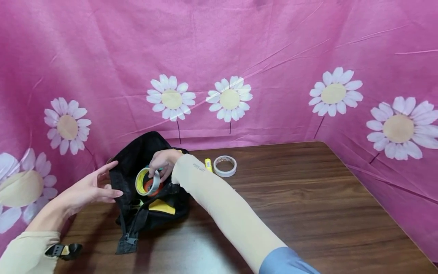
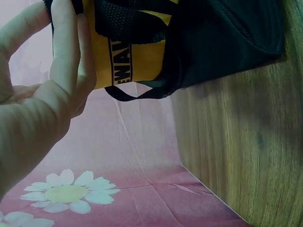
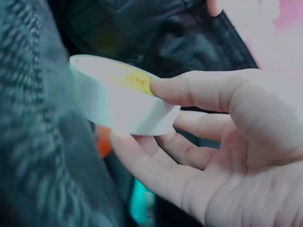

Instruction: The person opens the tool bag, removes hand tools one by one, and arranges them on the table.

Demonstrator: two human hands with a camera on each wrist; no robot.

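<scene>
A black zippered tool bag [image 1: 128, 205] with yellow panels stands on the table, its mouth spread wide. My left hand [image 1: 90, 186] grips the bag's left rim between thumb and fingers; the left wrist view shows the fingers [image 2: 66, 52] at the zippered edge, beside a yellow panel with black lettering. Inside the mouth, my right hand [image 1: 164, 161] pinches a roll of white tape [image 3: 128, 106] with a yellow inner core. An orange thing [image 1: 150, 186] lies below the roll, largely hidden. Something teal [image 3: 139, 201] shows deeper in the bag, its kind unclear.
Right of the bag, a white tape roll [image 1: 224, 166] lies on the wooden table [image 1: 308, 198], next to a small yellow stick-shaped tube [image 1: 208, 164]. A pink curtain with daisies [image 1: 273, 45] hangs behind the table. A strap with a buckle [image 1: 129, 241] hangs at the bag's front.
</scene>
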